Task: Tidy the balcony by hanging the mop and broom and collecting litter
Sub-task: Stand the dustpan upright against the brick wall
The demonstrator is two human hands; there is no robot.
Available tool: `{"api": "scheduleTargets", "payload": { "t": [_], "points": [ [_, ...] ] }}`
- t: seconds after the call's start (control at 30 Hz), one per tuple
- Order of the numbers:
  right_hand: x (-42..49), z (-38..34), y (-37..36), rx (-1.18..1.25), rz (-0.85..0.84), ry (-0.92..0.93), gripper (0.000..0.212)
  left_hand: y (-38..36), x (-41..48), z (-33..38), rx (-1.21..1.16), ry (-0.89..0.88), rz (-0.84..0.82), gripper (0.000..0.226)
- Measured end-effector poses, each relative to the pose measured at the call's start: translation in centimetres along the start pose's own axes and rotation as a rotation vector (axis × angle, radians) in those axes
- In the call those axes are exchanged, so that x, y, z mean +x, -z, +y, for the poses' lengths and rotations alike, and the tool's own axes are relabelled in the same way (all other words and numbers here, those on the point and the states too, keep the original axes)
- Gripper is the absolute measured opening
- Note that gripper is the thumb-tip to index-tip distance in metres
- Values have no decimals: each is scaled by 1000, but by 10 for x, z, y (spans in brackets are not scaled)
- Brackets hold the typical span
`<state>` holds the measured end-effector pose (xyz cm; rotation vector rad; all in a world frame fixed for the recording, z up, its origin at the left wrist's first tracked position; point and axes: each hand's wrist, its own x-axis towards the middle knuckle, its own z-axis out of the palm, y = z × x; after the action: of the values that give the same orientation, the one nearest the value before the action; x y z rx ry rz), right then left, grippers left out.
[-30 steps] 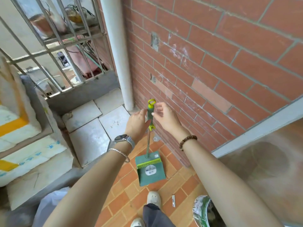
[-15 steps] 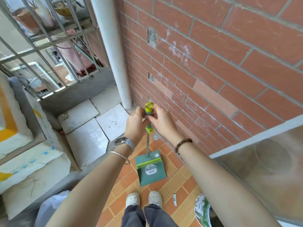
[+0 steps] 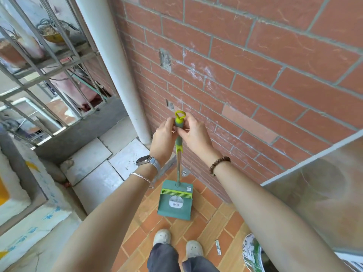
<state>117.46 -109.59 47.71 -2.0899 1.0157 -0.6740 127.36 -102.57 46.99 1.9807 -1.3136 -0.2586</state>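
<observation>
A green long-handled dustpan (image 3: 175, 203) stands upright on the orange tiled floor against the brick wall. Its metal pole rises to a grey-green grip topped by a yellow-green hanging loop (image 3: 180, 116). My left hand (image 3: 164, 137) and my right hand (image 3: 194, 134) both pinch the grip just under the loop, one on each side. A small silver wrapper (image 3: 217, 246) lies on the floor beside my right shoe. No mop or broom is in view.
A white drainpipe (image 3: 115, 69) runs down the corner left of the dustpan. Metal window bars (image 3: 49, 61) and a concrete ledge are at the left, with pale tiles below. A floor drain (image 3: 183, 173) sits by the wall. A green-white round container (image 3: 252, 254) is at lower right.
Both hands have closed in on the top of the grip, just under the loop. My feet have stepped together under the dustpan, which stays on the floor.
</observation>
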Motion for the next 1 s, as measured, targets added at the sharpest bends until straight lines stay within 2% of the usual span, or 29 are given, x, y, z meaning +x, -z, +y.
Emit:
{"api": "scheduleTargets", "payload": {
  "t": [0.2, 0.73, 1.0],
  "points": [
    [26, 2, -9, -37, 103, -67, 26, -7, 38, -15, -3, -76, -54, 18],
    [85, 18, -33, -86, 313, -319, 37, -36, 127, -50, -28, -289, -302, 22],
    [96, 29, -36, -93, 359, -372, 21, -51, 144, -58, -51, -360, -371, 17]
  ]
}}
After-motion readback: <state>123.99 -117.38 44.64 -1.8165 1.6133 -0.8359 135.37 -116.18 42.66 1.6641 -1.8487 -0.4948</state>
